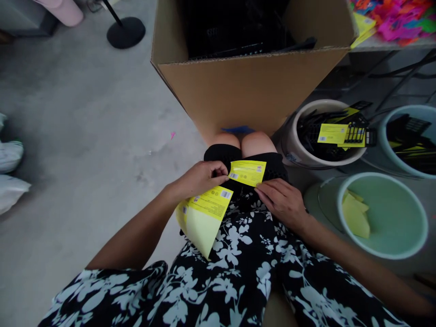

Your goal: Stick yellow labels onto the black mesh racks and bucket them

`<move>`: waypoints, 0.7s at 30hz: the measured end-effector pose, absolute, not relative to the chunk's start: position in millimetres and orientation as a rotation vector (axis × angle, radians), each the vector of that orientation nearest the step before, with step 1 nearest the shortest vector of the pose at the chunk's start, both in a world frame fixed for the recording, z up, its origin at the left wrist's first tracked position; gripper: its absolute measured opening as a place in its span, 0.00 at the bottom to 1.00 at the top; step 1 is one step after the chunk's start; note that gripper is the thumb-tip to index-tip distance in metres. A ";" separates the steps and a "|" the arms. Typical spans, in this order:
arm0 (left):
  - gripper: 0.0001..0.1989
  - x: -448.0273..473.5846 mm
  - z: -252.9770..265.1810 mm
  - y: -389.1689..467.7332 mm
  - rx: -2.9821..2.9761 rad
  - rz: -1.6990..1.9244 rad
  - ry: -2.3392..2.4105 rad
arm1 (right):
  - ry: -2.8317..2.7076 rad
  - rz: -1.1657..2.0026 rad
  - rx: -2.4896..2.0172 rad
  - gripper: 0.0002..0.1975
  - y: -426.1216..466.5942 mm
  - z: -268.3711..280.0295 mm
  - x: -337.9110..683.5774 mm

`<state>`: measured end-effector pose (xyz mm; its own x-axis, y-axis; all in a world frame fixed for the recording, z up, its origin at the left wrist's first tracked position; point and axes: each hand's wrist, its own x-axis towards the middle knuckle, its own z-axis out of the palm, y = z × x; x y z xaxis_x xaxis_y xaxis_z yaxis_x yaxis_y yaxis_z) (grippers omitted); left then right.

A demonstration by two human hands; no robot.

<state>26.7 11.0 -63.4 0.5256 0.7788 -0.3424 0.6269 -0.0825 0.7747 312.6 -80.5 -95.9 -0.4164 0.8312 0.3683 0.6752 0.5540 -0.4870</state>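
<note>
On my lap, over dark cloth and what looks like a black plastic piece point(276, 170), lies a yellow printed label point(248, 172) with a barcode. My left hand point(206, 178) is closed, thumb and forefinger pinched at the label's left edge. Beneath that hand a sheet of yellow labels point(207, 211) with pale backing hangs down, seemingly held by its lower fingers, which are hidden. My right hand point(284, 202) has its fingers bent together, the tips at the label's lower right corner. How much of the black piece lies under the label cannot be seen.
A tall cardboard box point(252, 86) with black items inside stands before my knees. To the right are a cream bucket point(289, 141) and a blue bucket point(383, 141) of black pieces, and a green bucket point(391, 218) with yellow papers. Colourful pieces point(402, 20) lie on a table.
</note>
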 end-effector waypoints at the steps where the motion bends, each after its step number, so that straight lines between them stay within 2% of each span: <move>1: 0.07 27.2 -63.9 10.8 1.793 0.196 1.175 | -2.217 0.349 -1.200 0.09 -80.5 -96.5 312.7; 12: 0.09 31.6 -67.1 10.7 1.815 0.187 1.204 | -2.249 0.308 -1.157 0.09 -82.2 -100.0 312.0; 21: 0.05 38.7 -67.6 8.1 1.884 0.160 1.262 | -2.290 0.360 -1.209 0.08 -85.0 -102.4 310.6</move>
